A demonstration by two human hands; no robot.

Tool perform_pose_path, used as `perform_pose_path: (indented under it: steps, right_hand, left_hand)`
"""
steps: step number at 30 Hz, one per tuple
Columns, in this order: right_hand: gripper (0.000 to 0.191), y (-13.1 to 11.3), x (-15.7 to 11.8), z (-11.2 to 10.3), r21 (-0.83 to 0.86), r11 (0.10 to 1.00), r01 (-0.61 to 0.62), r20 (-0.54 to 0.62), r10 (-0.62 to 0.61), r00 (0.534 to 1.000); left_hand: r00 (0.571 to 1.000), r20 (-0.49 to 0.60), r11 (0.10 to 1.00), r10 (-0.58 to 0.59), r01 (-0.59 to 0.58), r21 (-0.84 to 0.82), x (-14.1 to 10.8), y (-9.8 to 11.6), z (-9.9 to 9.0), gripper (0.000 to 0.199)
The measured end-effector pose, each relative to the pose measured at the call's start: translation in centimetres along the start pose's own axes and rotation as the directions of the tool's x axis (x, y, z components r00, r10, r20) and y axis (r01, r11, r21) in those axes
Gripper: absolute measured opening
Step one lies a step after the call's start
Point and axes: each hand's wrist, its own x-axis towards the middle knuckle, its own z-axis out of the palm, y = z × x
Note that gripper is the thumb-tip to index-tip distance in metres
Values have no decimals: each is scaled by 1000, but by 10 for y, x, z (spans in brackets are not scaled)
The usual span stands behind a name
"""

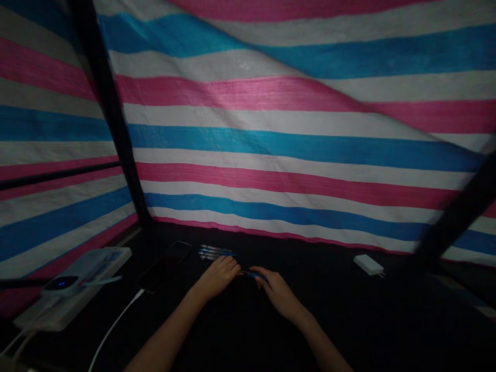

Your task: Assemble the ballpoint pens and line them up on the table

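Observation:
Between my two hands, low over the black table (232,330), is a slim blue pen (252,275). My right hand (277,290) grips its right part between thumb and fingers. The fingers of my left hand (219,276) are closed at the pen's left end; the fingertips are partly hidden. Just beyond my left hand lies a row of several slim pens (213,252), side by side, with clear and blue parts. Dim light hides their finer details.
Left of my hands lies a dark phone (165,266) with a white cable (116,323). Further left, a power bank with a lit display (62,283) rests on a pale box (58,320). A white charger (369,265) sits at right. Dark poles and striped sheeting (271,144) enclose the table.

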Motion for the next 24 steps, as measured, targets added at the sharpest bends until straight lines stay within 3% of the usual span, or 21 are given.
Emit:
perform_pose_path:
  steps: [4, 7, 14, 17, 21, 24]
  right_hand:
    - [31, 2, 2, -1, 23, 999, -44, 34, 44, 998]
    - [28, 6, 4, -1, 16, 999, -45, -27, 45, 999]
    - [27, 5, 2, 3, -206, 974, 95, -107, -119, 987]
    - [28, 3, 1, 0, -169, 983, 79, -82, -94, 992]
    - [35, 6, 1, -4, -50, 998, -29, 93, 33, 995]
    - [32, 9, 1, -3, -99, 994, -42, 61, 48, 997]
  left_hand:
    - [999, 35, 999, -36, 37, -38, -1, -1, 1, 11]
    - [996, 62, 993, -57, 63, -102, 1, 2, 1, 9]
    - [970, 178, 931, -164, 212, -298, 0, 6, -2, 15]
    - [971, 183, 950, -156, 198, -242, -1, 5, -4, 16]
    - [985, 153, 989, -83, 99, -106, 0, 5, -6, 15]
    - [976, 194, 980, -101, 131, -151, 2, 7, -10, 15]
